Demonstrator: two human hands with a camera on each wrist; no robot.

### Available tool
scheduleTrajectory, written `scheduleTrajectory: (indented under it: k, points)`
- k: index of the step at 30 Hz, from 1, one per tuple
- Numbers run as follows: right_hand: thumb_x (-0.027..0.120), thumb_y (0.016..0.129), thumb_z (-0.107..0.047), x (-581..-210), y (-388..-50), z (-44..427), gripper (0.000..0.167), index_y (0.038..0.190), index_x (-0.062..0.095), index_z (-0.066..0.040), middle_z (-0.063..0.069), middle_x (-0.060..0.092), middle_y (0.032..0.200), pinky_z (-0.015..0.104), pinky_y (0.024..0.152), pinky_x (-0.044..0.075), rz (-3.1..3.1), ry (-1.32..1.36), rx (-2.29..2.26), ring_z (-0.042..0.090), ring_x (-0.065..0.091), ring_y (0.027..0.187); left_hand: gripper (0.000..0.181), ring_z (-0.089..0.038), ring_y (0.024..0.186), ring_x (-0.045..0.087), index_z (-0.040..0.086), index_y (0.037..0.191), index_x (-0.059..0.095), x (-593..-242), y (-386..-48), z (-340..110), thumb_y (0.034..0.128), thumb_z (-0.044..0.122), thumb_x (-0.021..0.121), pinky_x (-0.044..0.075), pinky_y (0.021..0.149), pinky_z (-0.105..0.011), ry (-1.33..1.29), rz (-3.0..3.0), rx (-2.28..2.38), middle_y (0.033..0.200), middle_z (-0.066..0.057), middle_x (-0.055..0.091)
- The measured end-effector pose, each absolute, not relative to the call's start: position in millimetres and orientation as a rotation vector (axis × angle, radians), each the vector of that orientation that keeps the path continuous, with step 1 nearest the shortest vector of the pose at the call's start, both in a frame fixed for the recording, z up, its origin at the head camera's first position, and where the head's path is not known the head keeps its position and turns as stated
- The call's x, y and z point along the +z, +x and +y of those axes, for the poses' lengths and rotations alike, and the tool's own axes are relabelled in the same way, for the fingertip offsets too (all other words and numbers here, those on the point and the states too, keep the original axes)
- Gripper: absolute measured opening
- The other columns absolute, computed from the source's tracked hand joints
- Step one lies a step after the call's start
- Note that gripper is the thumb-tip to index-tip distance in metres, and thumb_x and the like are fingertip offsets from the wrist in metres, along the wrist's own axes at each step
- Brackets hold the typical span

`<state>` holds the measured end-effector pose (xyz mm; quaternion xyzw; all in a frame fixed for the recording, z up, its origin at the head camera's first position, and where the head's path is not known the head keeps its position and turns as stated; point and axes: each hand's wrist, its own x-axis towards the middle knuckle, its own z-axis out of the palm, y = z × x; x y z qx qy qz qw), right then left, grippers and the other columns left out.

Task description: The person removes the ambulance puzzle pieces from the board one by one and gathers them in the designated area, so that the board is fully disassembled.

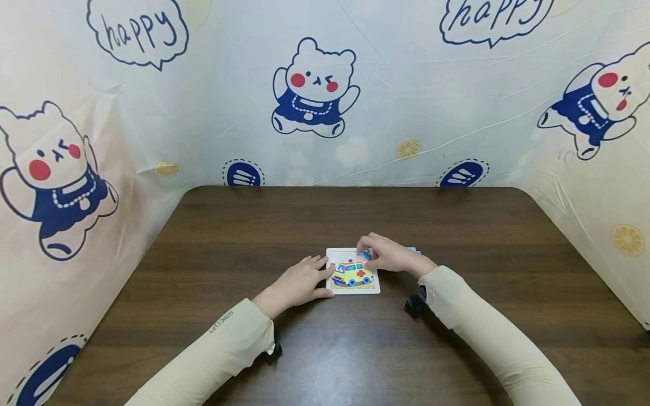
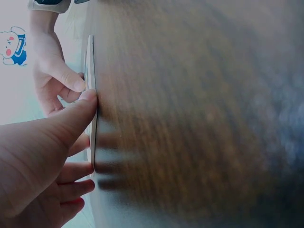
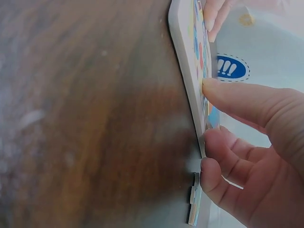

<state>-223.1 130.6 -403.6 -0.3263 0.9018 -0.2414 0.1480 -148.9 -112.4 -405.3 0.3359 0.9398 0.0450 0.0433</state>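
Seen from the head, a white-rimmed puzzle board (image 1: 354, 291) lies flat on the dark wood-grained table (image 1: 325, 349), between the two hands. On it we find a yellow ambulance picture (image 1: 352, 274) with blue wheels and a red cross; part of the upper area shows plain white. The left hand (image 1: 299, 282) rests at the board's left side, its fingers extended and spread; we note the thumb at the near left corner and fingertips along the edge, touching it without grasping. The right hand (image 1: 383, 254) bends over the far right corner, where we see thumb and fingers pinching a mostly blue puzzle piece (image 1: 364, 255). From the right wrist, we observe this piece tilted up between thumb and fingers at the board's edge; whether it touches the board we cannot tell. In the same view, loose flat pieces (image 3: 193, 202) lie on the table beside the board, just by the fingertips of the right hand. Around both forearms we see pale sleeves (image 1: 492, 332). Behind the table hangs a pale backdrop (image 1: 228, 84) printed with bears, orange slices and the word "happy".
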Motion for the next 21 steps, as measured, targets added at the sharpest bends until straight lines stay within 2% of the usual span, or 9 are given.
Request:
scheduleTrajectory:
  k: [5,21]
  points:
    - [0.07,0.084,-0.015,-402.9,-223.0,130.5,0.037,0.118,0.058,-0.007,0.008,0.052,0.103,0.023,0.064,0.04,2.615,-0.917,-0.681,0.014,0.046,0.073,0.057,-0.036,0.131,0.044,0.007,0.132,0.055,-405.1,-148.5,-112.4,0.0885,0.044,0.06,0.034,0.111,-0.046,1.019,2.873,0.139,0.141,-0.021,0.046]
    - [0.067,0.087,-0.014,-401.5,-222.2,132.4,0.032,0.117,0.063,-0.003,0.008,0.058,0.102,0.022,0.066,0.042,2.682,-0.93,-0.605,0.015,0.049,0.078,0.058,-0.036,0.131,0.044,0.007,0.132,0.055,-405.0,-148.0,-112.4,0.0886,0.044,0.06,0.033,0.111,-0.046,1.022,2.87,0.148,0.141,-0.022,0.046]
